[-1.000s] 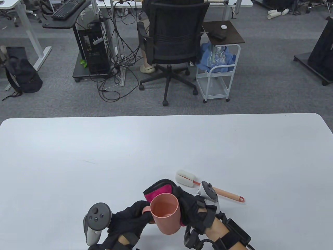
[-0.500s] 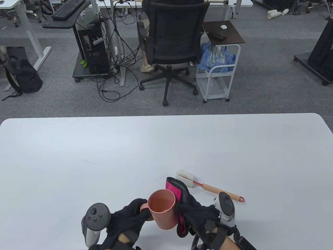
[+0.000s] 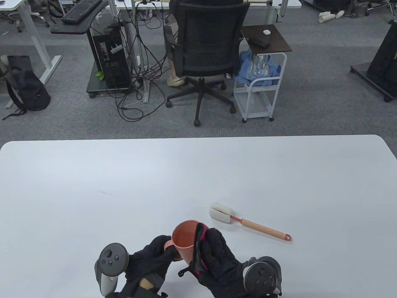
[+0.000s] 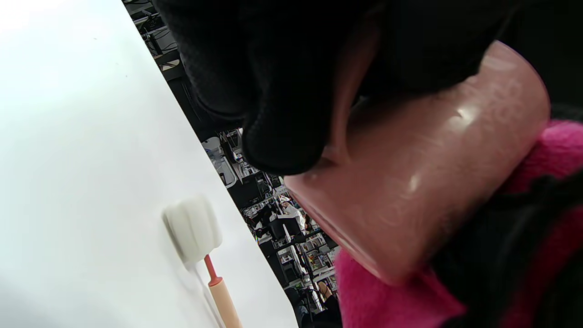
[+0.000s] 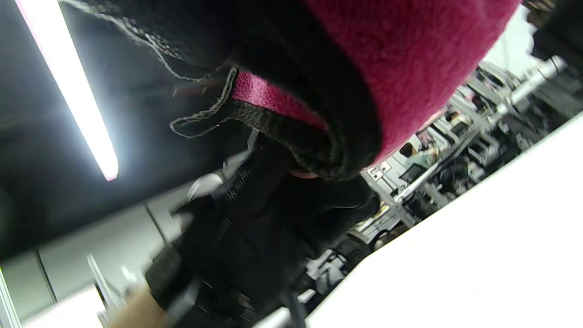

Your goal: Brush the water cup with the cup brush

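Low in the middle of the table view, the right hand (image 3: 214, 260) has swung back off the brush side and now wraps the cup (image 3: 183, 239) from the right, fingers curled against its wall. The left hand (image 3: 152, 264) pinches the handle, and the cup has tipped, mouth turned toward the top of the frame. So both hands are busy steadying it; by my read, no brushing has started. The brush (image 3: 248, 222) lies untouched on the table (image 3: 93, 186), up and right of the right hand's fingers, near but apart.
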Tool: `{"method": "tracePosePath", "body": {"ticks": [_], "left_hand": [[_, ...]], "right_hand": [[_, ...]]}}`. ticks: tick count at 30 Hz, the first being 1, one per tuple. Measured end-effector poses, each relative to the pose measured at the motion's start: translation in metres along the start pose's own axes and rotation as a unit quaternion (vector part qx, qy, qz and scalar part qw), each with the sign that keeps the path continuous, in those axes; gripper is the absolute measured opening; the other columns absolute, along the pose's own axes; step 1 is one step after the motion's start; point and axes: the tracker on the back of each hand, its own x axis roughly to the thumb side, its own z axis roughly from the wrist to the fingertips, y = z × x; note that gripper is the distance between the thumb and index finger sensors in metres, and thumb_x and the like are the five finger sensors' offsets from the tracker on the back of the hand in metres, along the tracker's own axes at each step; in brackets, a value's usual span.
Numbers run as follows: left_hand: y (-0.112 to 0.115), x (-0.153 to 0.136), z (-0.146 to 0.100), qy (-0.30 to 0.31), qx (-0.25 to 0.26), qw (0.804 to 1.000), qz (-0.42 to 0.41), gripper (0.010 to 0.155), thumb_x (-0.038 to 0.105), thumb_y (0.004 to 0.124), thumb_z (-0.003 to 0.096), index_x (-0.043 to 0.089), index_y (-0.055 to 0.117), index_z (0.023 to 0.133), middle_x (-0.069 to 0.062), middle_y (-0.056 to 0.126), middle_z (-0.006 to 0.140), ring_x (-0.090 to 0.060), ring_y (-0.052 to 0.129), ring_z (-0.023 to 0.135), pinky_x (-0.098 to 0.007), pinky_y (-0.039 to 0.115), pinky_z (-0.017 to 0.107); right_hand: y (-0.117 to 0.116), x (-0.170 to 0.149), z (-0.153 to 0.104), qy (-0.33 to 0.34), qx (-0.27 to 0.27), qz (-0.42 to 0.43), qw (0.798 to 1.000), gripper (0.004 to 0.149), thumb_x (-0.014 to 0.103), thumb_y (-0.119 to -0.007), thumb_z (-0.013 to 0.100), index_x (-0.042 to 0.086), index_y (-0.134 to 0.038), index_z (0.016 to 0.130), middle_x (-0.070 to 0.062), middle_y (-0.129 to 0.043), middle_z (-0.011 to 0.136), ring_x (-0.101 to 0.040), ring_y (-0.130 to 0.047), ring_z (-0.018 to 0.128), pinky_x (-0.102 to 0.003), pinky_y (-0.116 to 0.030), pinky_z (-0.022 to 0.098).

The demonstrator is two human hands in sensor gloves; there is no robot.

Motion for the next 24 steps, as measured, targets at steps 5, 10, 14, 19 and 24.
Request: {"method": "tracePosePath", "body": {"ticks": [5,10,14,19,24], "left_hand": [[0.001,0.000,0.001,-0.008,0.002,1.000,0.009,0.040,0.048,0.080,0.0417,0.032,0.078,0.078,0.004,0.088,0.079,-0.016,0.112,0.057,-0.037,0.088,0.065],[0.001,0.000,0.001,-0.010,0.002,1.000,0.012,0.040,0.048,0.080,0.0420,0.031,0.078,0.078,0.004,0.088,0.079,-0.016,0.112,0.057,-0.037,0.089,0.065],[0.001,0.000,0.000,-0.007,0.000,1.000,0.008,0.040,0.048,0.080,0.0422,0.030,0.078,0.078,0.004,0.088,0.079,-0.017,0.112,0.058,-0.038,0.088,0.065],[0.003,0.000,0.001,-0.001,-0.008,1.000,-0.008,0.040,0.049,0.079,0.0421,0.031,0.078,0.078,0.004,0.088,0.080,-0.016,0.112,0.058,-0.037,0.088,0.066],[0.005,0.001,0.001,0.004,-0.018,1.000,-0.005,0.040,0.049,0.079,0.0419,0.032,0.077,0.079,0.005,0.088,0.080,-0.016,0.111,0.059,-0.037,0.088,0.066]], "right_hand": [[-0.010,0.022,0.005,0.011,0.038,-0.176,0.984,0.063,0.037,-0.070,0.054,0.035,-0.036,0.108,-0.001,0.003,0.112,-0.029,0.006,0.105,-0.054,-0.011,0.078],[-0.018,0.039,0.011,0.022,0.071,-0.260,0.963,0.062,0.037,-0.071,0.054,0.033,-0.042,0.108,-0.002,0.001,0.113,-0.030,0.006,0.105,-0.054,-0.012,0.078],[-0.019,0.042,0.011,0.015,0.076,-0.272,0.959,0.062,0.038,-0.070,0.054,0.032,-0.041,0.109,-0.001,0.004,0.113,-0.029,0.008,0.105,-0.054,-0.011,0.079],[0.001,0.022,0.007,-0.028,0.029,-0.176,0.984,0.065,0.041,-0.065,0.055,0.036,-0.025,0.107,-0.011,0.006,0.109,-0.038,-0.001,0.106,-0.055,-0.020,0.080],[0.017,-0.001,0.008,-0.059,0.000,0.001,0.998,0.068,0.044,-0.064,0.054,0.032,-0.021,0.106,-0.019,-0.007,0.111,-0.044,-0.018,0.107,-0.056,-0.033,0.079]]}}
